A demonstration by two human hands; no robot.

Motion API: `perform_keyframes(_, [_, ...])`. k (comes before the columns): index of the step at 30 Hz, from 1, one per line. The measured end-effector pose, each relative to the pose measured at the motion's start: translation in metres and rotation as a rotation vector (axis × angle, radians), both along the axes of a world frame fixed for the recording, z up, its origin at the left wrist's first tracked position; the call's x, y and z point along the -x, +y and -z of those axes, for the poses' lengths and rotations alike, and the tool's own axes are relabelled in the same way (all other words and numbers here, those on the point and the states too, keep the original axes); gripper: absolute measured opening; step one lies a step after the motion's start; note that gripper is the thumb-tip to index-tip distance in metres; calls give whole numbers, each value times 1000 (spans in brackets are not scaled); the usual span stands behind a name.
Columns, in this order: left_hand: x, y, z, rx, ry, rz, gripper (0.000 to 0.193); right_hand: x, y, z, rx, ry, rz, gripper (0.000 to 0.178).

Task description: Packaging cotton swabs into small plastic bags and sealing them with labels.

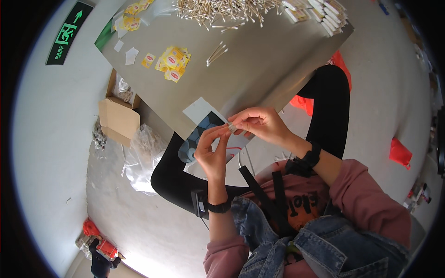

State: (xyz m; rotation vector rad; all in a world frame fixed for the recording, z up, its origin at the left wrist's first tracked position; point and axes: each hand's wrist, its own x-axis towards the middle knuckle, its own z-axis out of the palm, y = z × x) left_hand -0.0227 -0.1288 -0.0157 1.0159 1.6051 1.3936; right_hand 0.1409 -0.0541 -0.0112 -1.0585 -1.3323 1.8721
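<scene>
My left hand [212,148] and my right hand [259,124] meet over the table's near edge. Fingertips of both are pinched on a small, pale bundle [232,127], mostly hidden by the fingers; it may be cotton swabs, but I cannot be sure. Just left of the hands a plain white card [198,108] lies on the table, next to a dark blue-grey patterned sheet [200,134] at the edge. Farther off, a few loose cotton swabs [216,54] lie together. To their left is a pile of small yellow-and-white printed cards [173,61].
A large heap of cotton swabs [222,10] covers the table's far side. Wrapped packs [329,18] are stacked at the far right, more yellow cards [132,22] at the far left. On the floor stand an opened cardboard box [119,121] and clear plastic bags [143,155].
</scene>
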Motion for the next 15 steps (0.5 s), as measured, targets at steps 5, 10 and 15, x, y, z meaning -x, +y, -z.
perform_keyframes(5, [-1, -5, 4, -11, -97, -21, 10, -2, -3, -2, -9, 10, -13, 13])
perform_keyframes(10, [3, -6, -1, 41, -106, 5, 15, 1, -2, 1, -15, 43, 33, 13])
perform_keyframes(15, [10, -9, -1, -90, -66, -12, 14, 3, -2, -2, -10, 27, 38, 13])
